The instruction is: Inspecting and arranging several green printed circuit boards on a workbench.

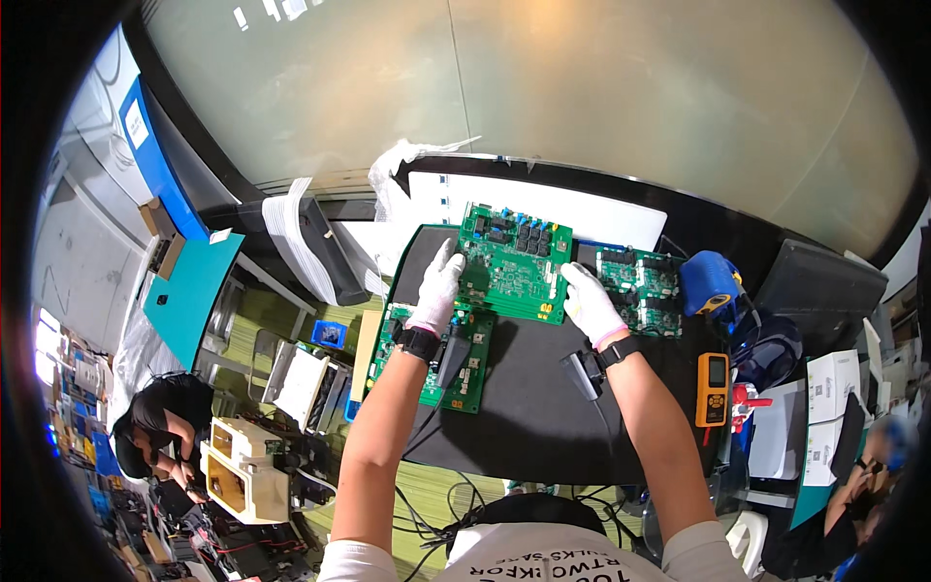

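Between my two white-gloved hands is a large green circuit board (514, 276) with black and blue parts along its far side. My left hand (437, 293) grips its left edge, and my right hand (590, 301) has hold of the right edge. Another green circuit board (469, 378) lies on the black table mat (529, 407), below my left wrist and partly hidden by it. On the right, past my right hand, more green boards (642, 291) lie side by side. Each wrist wears a black strap with a dark module and cable.
An orange handheld meter (712, 390) lies at the table's right side, with a blue device (710, 283) beyond it. Red-handled pliers or clamps (747, 403) are beside the meter. A small blue bin (330, 334) stands left of the table. Other people work at far left and right.
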A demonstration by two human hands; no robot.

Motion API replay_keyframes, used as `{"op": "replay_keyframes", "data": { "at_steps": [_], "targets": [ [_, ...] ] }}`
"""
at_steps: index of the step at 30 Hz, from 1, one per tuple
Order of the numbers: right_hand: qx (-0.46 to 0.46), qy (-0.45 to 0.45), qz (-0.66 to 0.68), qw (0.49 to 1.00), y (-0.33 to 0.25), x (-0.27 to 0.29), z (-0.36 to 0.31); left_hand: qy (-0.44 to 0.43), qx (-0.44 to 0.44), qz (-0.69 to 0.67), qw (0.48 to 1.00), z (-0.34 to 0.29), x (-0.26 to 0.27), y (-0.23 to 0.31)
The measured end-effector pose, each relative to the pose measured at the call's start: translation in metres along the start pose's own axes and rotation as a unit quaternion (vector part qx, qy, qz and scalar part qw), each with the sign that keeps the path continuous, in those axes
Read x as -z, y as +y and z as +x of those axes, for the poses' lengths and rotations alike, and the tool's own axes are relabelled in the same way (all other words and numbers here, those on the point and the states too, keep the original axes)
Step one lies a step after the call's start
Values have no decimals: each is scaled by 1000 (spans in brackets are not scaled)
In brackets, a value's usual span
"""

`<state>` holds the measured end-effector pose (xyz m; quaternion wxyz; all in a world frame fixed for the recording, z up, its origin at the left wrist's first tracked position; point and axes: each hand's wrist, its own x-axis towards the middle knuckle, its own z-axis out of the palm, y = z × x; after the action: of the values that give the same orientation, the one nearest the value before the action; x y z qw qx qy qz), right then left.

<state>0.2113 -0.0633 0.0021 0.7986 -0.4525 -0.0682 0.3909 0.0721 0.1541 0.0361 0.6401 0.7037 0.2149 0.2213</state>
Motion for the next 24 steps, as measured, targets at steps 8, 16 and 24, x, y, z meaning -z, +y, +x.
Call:
{"op": "replay_keyframes", "data": {
  "at_steps": [8,16,24],
  "targets": [
    [85,-207,25,974,-35,22,-76,-3,44,-193,980,-56,-13,38],
    [-112,-21,-65,991,-45,50,-222,-48,216,-284,933,-191,-58,30],
    [-70,70,-350,931,-1,104,-267,-132,272,-305,903,-242,-78,0]
  ]
}}
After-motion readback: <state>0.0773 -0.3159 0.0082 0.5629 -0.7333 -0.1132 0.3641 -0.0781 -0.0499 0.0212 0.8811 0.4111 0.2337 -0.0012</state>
